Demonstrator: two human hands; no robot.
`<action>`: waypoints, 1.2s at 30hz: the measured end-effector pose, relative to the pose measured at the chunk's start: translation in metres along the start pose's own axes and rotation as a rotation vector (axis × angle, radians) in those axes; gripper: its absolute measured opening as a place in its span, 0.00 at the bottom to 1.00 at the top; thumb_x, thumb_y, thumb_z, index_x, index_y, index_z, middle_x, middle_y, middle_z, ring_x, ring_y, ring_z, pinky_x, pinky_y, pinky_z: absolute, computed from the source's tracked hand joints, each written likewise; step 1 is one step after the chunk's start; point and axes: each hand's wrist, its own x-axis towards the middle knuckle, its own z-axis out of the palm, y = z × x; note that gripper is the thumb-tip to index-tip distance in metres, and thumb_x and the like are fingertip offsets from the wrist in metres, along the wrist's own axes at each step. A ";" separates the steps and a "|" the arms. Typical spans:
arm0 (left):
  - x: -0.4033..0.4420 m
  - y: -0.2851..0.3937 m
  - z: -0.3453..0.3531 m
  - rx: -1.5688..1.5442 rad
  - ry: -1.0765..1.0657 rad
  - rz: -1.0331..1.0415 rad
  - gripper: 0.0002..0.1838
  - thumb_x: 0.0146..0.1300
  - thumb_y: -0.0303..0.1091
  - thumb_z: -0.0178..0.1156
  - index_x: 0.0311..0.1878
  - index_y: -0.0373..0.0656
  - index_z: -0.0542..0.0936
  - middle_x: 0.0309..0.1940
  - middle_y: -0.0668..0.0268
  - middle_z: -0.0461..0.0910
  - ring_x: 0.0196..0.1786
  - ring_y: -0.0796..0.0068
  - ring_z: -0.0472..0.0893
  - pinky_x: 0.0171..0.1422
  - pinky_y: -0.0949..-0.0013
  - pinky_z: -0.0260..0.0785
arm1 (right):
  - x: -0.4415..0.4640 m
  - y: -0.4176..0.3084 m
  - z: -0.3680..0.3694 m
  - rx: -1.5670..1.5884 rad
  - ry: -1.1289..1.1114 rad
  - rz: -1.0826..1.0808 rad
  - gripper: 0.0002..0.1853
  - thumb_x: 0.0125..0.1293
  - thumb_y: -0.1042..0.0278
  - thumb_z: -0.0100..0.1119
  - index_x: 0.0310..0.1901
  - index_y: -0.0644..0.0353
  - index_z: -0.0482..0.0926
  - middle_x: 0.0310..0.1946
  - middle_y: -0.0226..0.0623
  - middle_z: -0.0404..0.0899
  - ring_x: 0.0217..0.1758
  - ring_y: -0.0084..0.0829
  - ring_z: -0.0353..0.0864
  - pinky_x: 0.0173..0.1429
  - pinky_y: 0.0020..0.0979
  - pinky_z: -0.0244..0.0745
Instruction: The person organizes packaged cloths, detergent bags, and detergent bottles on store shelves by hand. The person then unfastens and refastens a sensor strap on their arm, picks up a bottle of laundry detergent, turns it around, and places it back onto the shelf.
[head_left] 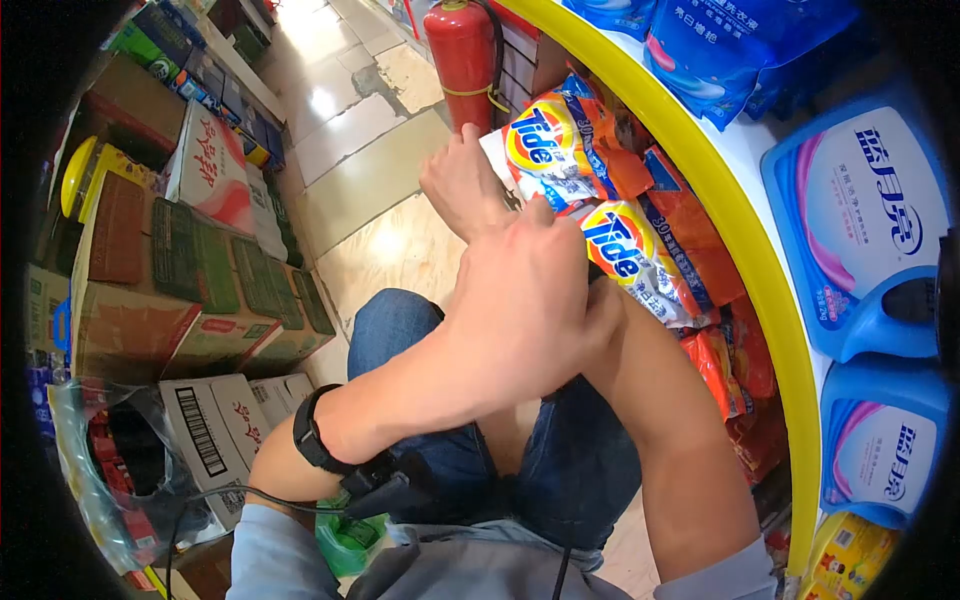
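My forearms cross in front of me. My left hand (530,275), from the arm with the black wristband (312,430), lies over my right arm. Its fingers are curled in beside the lower orange and white Tide bag (640,250), and what they hold is hidden. Beyond it, my right hand (462,185) is at the white left edge of the upper Tide bag (560,145). The back of this hand faces me, its fingers are mostly hidden, and a grip cannot be made out. Both bags lean against the lower shelf, one above the other.
A red fire extinguisher (463,60) stands ahead on the tiled floor (375,170). Cardboard boxes (130,320) line the left. On the right, a yellow shelf edge (745,215) curves below blue detergent bottles (850,220). A green plastic bag (350,535) lies by my legs.
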 end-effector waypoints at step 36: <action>-0.046 0.012 0.067 -1.079 0.071 -0.525 0.33 0.62 0.28 0.68 0.66 0.40 0.61 0.47 0.69 0.73 0.48 0.80 0.74 0.53 0.73 0.70 | 0.009 0.090 0.026 2.654 0.233 1.158 0.08 0.70 0.65 0.61 0.42 0.59 0.76 0.33 0.32 0.78 0.38 0.27 0.78 0.43 0.28 0.74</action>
